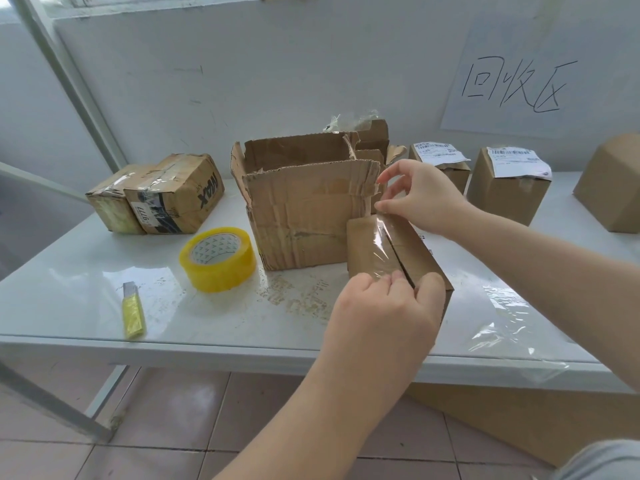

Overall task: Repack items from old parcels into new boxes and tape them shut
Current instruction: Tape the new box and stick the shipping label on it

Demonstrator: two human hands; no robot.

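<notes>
Step in hand, my read: laying a clear tape strip (377, 245) along the top seam of the small box (417, 249), which sits on the table (86, 299) right of centre, touching the front right corner of the torn open box (304, 216).

Hands:
- left hand (384, 317) is curled over the box's 6 o'clock end, fingers pinning the tape end there
- right hand (426, 199) is at the 12 o'clock end, thumb and forefinger pinching the strip's free end, lifted off the cardboard

To do it well:
- the strip looks skewed toward 9 o'clock of the seam, so swing the far end toward 3 o'clock until it straddles the gap
- keep tension, lower it, then smooth from 6 to 12 to push out wrinkles
- fold the overhang down the far face

Risk: the seam gapes near 6 o'clock, so press the flaps together first.

Containers, clock positions from the small box:
- small box: flaps down, contents hidden
- torn open box, 10 o'clock: top open, floor not visible, cannot tell if it is empty
- old taped parcels (156, 195), 9 o'clock: sealed
- two labelled parcels (509, 192), 1–2 o'clock: closed
- plain box (613, 185), 2–3 o'clock: closed

Tape roll (218, 259) and yellow cutter (132, 311) are at 8–9 o'clock, within reach.
</notes>
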